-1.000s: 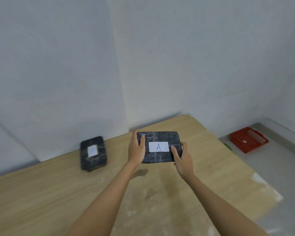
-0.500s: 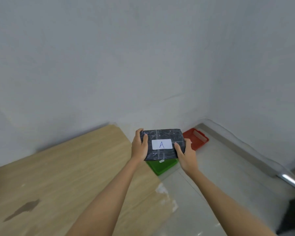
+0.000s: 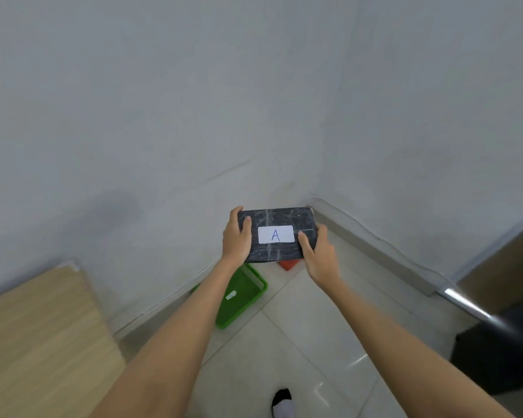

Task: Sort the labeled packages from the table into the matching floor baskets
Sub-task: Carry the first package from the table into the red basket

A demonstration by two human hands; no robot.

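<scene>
Aloft, flat black taped package (image 3: pixel 277 235), both hands gripping its ends

Both bare arms reach forward at chest height, the left hand (image 3: pixel 236 236) and right hand (image 3: pixel 319 251) clamped on opposite short ends of a package (image 3: pixel 277 235), thumbs pressed on its top face, fingers curled beneath, wrists level and roughly parallel.

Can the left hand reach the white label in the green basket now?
Probably not: the left hand is gripping the black package, held above the green basket where the white label lies.
</scene>
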